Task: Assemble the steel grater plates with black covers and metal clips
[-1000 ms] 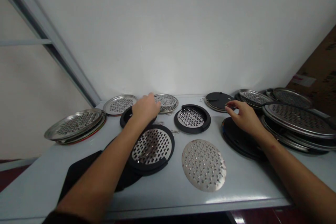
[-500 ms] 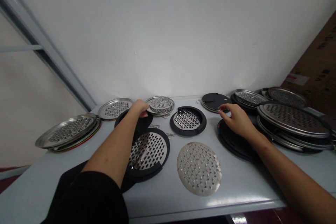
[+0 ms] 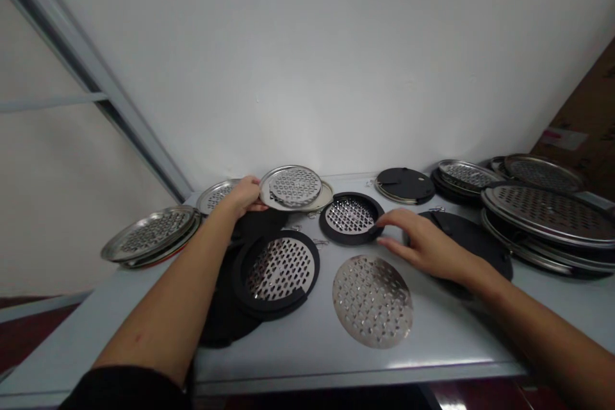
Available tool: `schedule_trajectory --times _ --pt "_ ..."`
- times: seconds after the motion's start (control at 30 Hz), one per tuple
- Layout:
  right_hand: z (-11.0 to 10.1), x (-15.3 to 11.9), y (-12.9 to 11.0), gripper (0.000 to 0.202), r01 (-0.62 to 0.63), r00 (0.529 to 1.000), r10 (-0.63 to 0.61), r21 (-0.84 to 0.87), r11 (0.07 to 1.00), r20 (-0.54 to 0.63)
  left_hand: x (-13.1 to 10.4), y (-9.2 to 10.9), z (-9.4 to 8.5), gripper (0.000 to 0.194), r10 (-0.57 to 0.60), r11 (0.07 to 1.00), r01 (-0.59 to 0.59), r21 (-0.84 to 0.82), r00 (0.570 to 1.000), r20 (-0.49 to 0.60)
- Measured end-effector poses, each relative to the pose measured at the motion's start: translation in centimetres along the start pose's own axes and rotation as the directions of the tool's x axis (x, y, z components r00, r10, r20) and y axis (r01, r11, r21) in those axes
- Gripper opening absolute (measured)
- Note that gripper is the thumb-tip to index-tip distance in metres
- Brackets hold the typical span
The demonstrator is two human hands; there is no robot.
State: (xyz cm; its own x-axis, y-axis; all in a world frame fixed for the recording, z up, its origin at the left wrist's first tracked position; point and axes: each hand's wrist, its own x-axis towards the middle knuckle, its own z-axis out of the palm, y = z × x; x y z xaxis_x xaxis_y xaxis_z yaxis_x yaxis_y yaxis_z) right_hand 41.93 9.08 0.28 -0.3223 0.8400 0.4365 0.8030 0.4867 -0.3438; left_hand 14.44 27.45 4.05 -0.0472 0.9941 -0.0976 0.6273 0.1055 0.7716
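The right edge cuts the box (image 3: 596,109); the left hand (image 3: 246,195) covers part of one tray (image 3: 214,196); metal bits (image 3: 321,243) are too small to name

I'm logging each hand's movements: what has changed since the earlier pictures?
The left hand now grips the metal tray by its left rim; it has shifted left over the pale plate beneath. The right hand has opened its pinch and moved left and nearer the person, to the black ring. The ring and loose perforated disc stayed put.

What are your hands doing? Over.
Left hand: gripping tray, small disc on top. Right hand: open, by black ring, touch unclear. Loose disc flat on table.
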Motion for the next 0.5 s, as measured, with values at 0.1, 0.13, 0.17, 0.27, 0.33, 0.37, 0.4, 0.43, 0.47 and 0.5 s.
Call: schedule_trajectory --times 0.1,0.13,0.17,0.27,0.33,0.37,0.4,0.43,0.47,0.5 --pt "0.5 -0.2 -1.9 0.029 0.090 0.991 -0.095 0.056 0.994 0.091 -2.0 -0.6 -0.3 0.022 0.025 0.996 -0.020 -0.086 0.998 0.065" --pt "0.6 -0.3 -2.2 0.031 0.100 0.991 -0.104 0.062 0.993 0.078 -2.7 -0.8 -0.2 0.022 0.046 0.993 -0.037 -0.111 0.996 0.079" --pt "0.8 -0.3 -2.4 0.033 0.106 0.993 -0.109 0.061 0.993 0.045 -3.5 -0.8 0.0 0.022 0.069 0.989 -0.056 -0.134 0.993 0.095" --pt "0.9 -0.3 -2.7 0.041 0.142 0.987 -0.140 0.020 0.990 -0.083 -6.4 -0.7 0.8 0.020 0.141 0.975 -0.107 -0.192 0.975 0.172" --pt "0.9 -0.3 -2.8 0.044 0.185 0.976 -0.185 -0.008 0.983 -0.113 -8.8 -0.5 1.4 0.020 0.190 0.962 -0.135 -0.238 0.956 0.224" --pt "0.9 -0.3 -3.0 0.045 0.204 0.974 -0.204 -0.012 0.979 -0.103 -10.0 -0.4 1.8 0.020 0.207 0.955 -0.141 -0.260 0.946 0.248" --pt "0.8 -0.3 -3.2 0.046 0.223 0.972 -0.223 -0.008 0.975 -0.075 -11.1 -0.5 2.1 0.021 0.213 0.951 -0.134 -0.279 0.938 0.273" --pt "0.7 -0.3 -3.4 0.047 0.240 0.970 -0.240 0.005 0.971 -0.030 -12.2 -0.5 2.3 0.023 0.202 0.950 -0.114 -0.290 0.933 0.297" --pt "0.6 -0.3 -3.6 0.049 0.253 0.967 -0.254 0.024 0.967 0.026 -13.0 -0.7 2.5 0.024 0.172 0.954 -0.077 -0.290 0.932 0.319" --pt "0.5 -0.3 -3.8 0.052 0.260 0.961 -0.263 0.045 0.964 0.081 -13.8 -0.9 2.7 0.026 0.132 0.958 -0.032 -0.286 0.932 0.336"
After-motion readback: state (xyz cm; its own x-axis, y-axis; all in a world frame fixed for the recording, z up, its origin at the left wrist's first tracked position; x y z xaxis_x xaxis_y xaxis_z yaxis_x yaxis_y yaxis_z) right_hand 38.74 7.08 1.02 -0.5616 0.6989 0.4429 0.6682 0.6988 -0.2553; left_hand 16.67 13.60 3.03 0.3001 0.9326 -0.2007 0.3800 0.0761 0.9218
